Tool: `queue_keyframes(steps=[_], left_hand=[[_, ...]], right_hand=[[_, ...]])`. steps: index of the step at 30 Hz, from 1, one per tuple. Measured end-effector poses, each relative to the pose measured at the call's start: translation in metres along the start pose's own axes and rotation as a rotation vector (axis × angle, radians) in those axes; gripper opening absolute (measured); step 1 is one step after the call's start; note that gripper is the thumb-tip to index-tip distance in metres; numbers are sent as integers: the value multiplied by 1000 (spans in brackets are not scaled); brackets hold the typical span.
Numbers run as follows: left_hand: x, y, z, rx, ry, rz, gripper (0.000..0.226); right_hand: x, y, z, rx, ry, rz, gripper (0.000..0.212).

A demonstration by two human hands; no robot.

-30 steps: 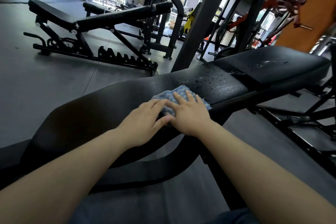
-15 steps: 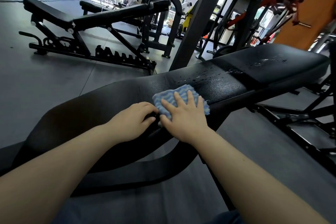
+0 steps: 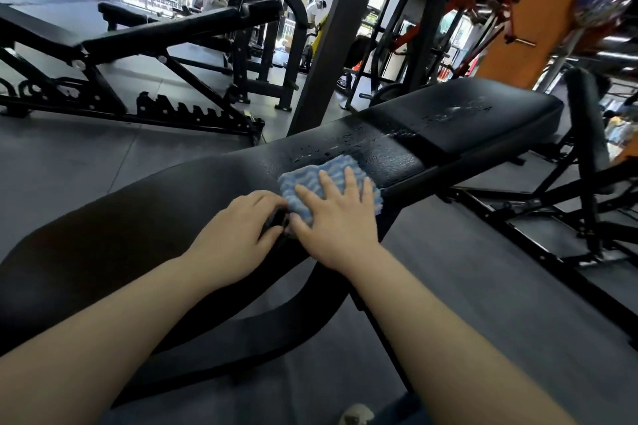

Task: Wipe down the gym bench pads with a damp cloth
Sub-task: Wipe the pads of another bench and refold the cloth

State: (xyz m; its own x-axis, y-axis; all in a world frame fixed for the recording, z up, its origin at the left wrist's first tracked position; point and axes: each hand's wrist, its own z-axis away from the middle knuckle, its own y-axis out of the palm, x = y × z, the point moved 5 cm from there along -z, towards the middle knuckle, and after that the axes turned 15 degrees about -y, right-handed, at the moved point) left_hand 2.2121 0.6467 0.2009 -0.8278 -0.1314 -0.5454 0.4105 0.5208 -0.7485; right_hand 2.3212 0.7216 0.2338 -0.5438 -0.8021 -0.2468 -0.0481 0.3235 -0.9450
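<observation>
On the long pad: cloth (image 3: pixel 328 183) lies flat, just ahead of me.
Right hand (image 3: pixel 336 217): fingers spread, pressing the cloth.
Left hand (image 3: pixel 241 235): curled beside it, holding nothing I can see.
Pad axis: bench pad (image 3: pixel 379 152) runs ahead-right; wet streaks lie beyond my right hand, the nearer one.

Blue-white striped cloth (image 3: pixel 324 179) flat on black bench pad (image 3: pixel 193 190) — wet streaks beyond.
</observation>
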Motion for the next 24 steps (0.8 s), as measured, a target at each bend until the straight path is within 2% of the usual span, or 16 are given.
queue_keyframes(steps=[3, 6, 9, 11, 12, 14, 15, 18, 20, 24], left_hand=[[-2, -2, -7, -74, -21, 149, 37], [-5, 0, -13, -73, -27, 259, 40], [-5, 3, -17, -79, -87, 311, 40], [-8, 1, -20, -110, -105, 310, 41], [-12, -2, -22, -134, -99, 282, 42], [-23, -2, -28, -122, -103, 204, 45], [-28, 2, -31, -70, -135, 171, 48], [-40, 30, -35, 151, -283, -109, 60], [-41, 42, -42, 209, -345, -276, 65], [-24, 45, -72, 263, -393, -251, 66]], right_hand=[[15, 5, -1, 36, -104, 4, 57], [24, 4, -8, 102, -199, -4, 62], [18, -3, -10, 116, -295, -120, 62], [4, -12, -4, -11, -303, -261, 57], [-7, -17, -1, -138, -281, -255, 52], [-31, -22, 7, -387, -190, -120, 44], [-41, -21, 10, -445, -136, -77, 41], [-56, -13, 12, -465, -52, -12, 39], [-57, -8, 12, -502, -48, 9, 38], [-55, -5, 9, -544, -27, 38, 38]])
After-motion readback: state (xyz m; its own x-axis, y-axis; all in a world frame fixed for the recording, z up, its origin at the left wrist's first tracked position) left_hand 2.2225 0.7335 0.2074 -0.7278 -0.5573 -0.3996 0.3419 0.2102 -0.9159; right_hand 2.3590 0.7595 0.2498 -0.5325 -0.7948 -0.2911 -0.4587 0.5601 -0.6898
